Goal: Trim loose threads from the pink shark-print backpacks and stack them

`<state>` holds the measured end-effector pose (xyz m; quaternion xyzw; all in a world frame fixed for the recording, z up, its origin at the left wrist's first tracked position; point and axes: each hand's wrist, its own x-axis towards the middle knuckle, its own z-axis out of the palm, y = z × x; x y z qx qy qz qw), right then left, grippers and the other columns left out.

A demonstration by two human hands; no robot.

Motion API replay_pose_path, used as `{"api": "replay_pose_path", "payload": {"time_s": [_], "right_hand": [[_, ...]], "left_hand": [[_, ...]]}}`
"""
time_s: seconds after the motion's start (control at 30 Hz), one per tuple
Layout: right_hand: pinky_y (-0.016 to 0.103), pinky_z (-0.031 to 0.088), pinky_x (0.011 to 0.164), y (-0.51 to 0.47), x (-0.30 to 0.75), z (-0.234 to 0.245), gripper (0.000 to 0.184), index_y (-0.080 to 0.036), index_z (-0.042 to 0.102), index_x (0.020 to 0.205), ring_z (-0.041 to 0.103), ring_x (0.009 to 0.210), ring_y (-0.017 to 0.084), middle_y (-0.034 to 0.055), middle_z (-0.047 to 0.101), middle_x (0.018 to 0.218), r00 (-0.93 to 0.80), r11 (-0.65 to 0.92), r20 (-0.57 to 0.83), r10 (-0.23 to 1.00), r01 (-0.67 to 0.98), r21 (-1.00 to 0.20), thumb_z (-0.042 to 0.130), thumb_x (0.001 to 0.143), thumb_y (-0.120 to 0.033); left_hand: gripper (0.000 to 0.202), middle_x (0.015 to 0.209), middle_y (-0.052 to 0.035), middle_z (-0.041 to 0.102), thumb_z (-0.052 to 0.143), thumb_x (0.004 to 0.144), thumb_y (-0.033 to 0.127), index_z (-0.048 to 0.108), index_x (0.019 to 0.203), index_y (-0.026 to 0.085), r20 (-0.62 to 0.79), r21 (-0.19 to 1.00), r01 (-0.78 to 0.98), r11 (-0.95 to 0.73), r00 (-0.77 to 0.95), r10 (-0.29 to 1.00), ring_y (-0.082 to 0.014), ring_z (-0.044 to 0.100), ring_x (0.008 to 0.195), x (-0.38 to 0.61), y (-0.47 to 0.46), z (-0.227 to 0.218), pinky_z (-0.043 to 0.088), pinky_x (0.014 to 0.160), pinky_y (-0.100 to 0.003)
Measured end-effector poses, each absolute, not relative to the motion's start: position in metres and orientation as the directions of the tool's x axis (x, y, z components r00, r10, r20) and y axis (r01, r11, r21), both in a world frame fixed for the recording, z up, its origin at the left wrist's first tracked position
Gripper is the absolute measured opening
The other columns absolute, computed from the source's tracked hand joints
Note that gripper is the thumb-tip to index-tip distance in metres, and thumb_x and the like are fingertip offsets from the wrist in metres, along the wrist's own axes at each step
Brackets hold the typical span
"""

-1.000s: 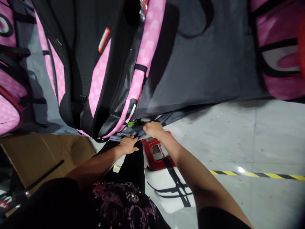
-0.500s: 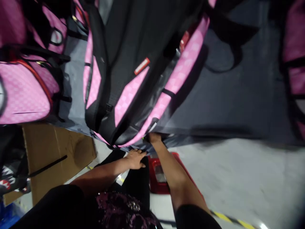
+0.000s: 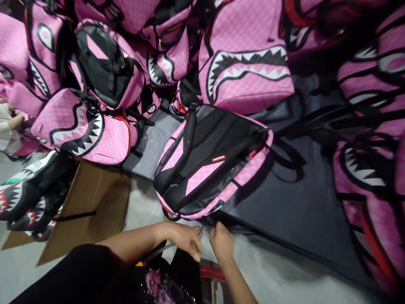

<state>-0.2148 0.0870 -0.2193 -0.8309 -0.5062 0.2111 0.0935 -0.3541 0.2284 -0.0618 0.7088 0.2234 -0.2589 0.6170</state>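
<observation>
A pink checkered backpack [image 3: 209, 164] lies back side up on a dark grey table cover [image 3: 294, 198], its black straps and back panel facing me. My left hand [image 3: 186, 238] sits just below the backpack's lower edge, fingers curled downward near the cover's edge. My right hand [image 3: 222, 242] is beside it, fingers closed in a pinch at the edge of the cover, close to the backpack's bottom corner. What the fingers hold is too small to make out.
Several pink shark-mouth backpacks [image 3: 243, 63] are piled at the back, left and right. A flat cardboard sheet [image 3: 88, 202] lies on the floor at left, with dark shark-print bags [image 3: 28, 194] beside it. A red item [image 3: 211, 274] sits under my hands.
The view has tilted up, so the whole backpack and the pile behind it now show. Both hands have come together at the cover's edge below the backpack.
</observation>
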Motion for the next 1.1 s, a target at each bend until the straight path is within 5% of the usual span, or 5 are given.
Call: {"api": "replay_pose_path", "payload": {"time_s": [0.17, 0.23, 0.43, 0.9, 1.1], "right_hand": [[0.029, 0.043, 0.056, 0.057, -0.214, -0.154, 0.036, -0.022, 0.051, 0.07, 0.056, 0.055, 0.018, -0.0006, 0.058, 0.06, 0.633, -0.558, -0.248, 0.733, 0.35, -0.753, 0.052, 0.088, -0.054], [0.029, 0.043, 0.056, 0.083, -0.218, -0.112, 0.04, -0.022, 0.053, 0.069, 0.052, 0.053, 0.017, -0.0022, 0.054, 0.057, 0.684, -0.506, -0.226, 0.694, 0.24, -0.828, 0.051, 0.089, -0.056], [0.034, 0.052, 0.075, 0.268, -0.224, -0.028, 0.035, -0.017, 0.068, 0.106, 0.065, 0.074, 0.019, 0.0077, 0.069, 0.091, 0.735, -0.182, -0.038, 0.677, 0.117, -0.976, 0.05, 0.087, -0.04], [0.033, 0.047, 0.077, 0.406, -0.219, -0.053, 0.021, -0.018, 0.067, 0.084, 0.059, 0.076, 0.018, 0.0038, 0.061, 0.084, 0.903, -0.393, -0.13, 0.409, 0.046, -0.918, 0.06, 0.077, -0.037], [0.031, 0.043, 0.071, 0.408, -0.208, -0.047, 0.021, -0.02, 0.055, 0.071, 0.053, 0.069, 0.017, 0.0007, 0.055, 0.072, 0.869, -0.479, -0.139, 0.474, 0.122, -0.87, 0.05, 0.082, -0.037]], "left_hand": [[0.02, 0.099, -0.0064, 0.073, 0.061, 0.084, 0.028, 0.073, 0.097, 0.018, -0.099, 0.91, 0.393, -0.128, 0.507, 0.856, -0.0186, 0.067, 0.094, -0.344, 0.352, 0.007, 0.052, 0.085, -0.031], [0.024, 0.112, -0.0076, 0.07, 0.064, 0.079, 0.02, 0.072, 0.102, 0.019, 0.091, 0.897, 0.396, -0.196, 0.27, 0.959, -0.0217, 0.063, 0.107, -0.334, 0.402, 0.006, 0.051, 0.091, -0.034], [0.046, 0.114, -0.0106, 0.067, 0.069, 0.076, 0.016, 0.06, 0.121, 0.016, -0.119, 0.926, 0.375, 0.038, 0.196, 0.973, -0.0167, 0.065, 0.091, -0.288, 0.475, -0.037, 0.052, 0.085, -0.033], [0.019, 0.089, -0.0012, 0.067, 0.068, 0.082, 0.018, 0.062, 0.099, 0.021, -0.25, 0.764, 0.625, -0.163, 0.519, 0.818, -0.0152, 0.064, 0.079, -0.288, 0.505, -0.03, 0.05, 0.078, -0.03], [0.041, 0.128, -0.0103, 0.057, 0.06, 0.084, 0.013, 0.06, 0.124, 0.023, 0.082, 0.667, 0.446, -0.597, 0.753, 0.653, -0.024, 0.054, 0.116, -0.291, 0.505, -0.02, 0.045, 0.096, -0.041]]}}
